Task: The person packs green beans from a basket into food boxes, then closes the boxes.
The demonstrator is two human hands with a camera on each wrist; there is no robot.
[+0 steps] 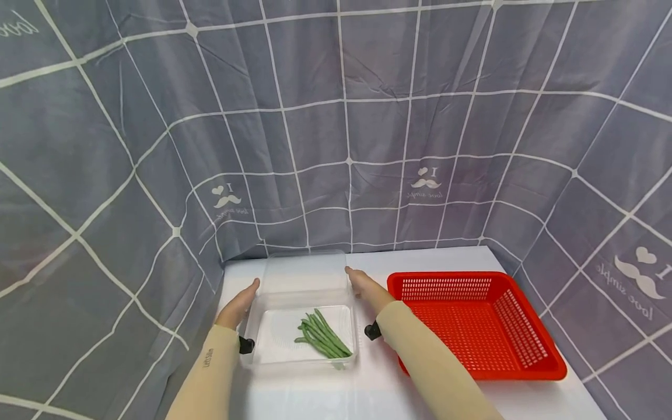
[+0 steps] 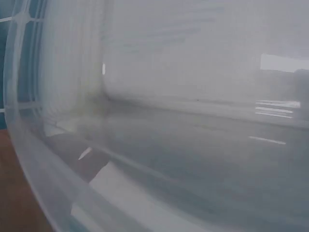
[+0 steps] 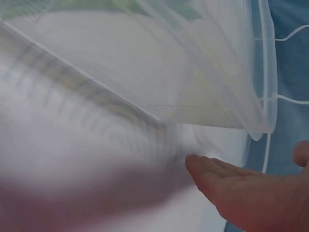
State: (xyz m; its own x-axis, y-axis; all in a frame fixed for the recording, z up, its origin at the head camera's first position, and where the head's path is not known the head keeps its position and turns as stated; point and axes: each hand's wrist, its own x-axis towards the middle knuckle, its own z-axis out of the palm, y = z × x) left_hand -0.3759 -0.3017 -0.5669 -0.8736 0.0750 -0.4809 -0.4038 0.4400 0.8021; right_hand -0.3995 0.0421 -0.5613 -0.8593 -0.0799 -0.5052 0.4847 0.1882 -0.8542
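A clear plastic box (image 1: 251, 326) stands on the white table, with a bunch of green beans (image 1: 322, 335) lying at the right of its floor. Behind the beans, a see-through upright or raised panel (image 1: 304, 271) rises at the far side. My left hand (image 1: 237, 306) is at the box's left side, fingers pointing forward; only a blurred edge of the hand (image 2: 12, 186) shows in the left wrist view. At the right side, my right hand (image 1: 367, 290) has its fingers straight, and in the right wrist view the fingertips lie close beside the clear wall (image 3: 217, 58).
A red perforated plastic basket (image 1: 451, 326) stands on the table to the right, close to my right forearm. Grey curtain (image 1: 315, 134) with white lines encloses the white table (image 1: 367, 376) at the back and both sides.
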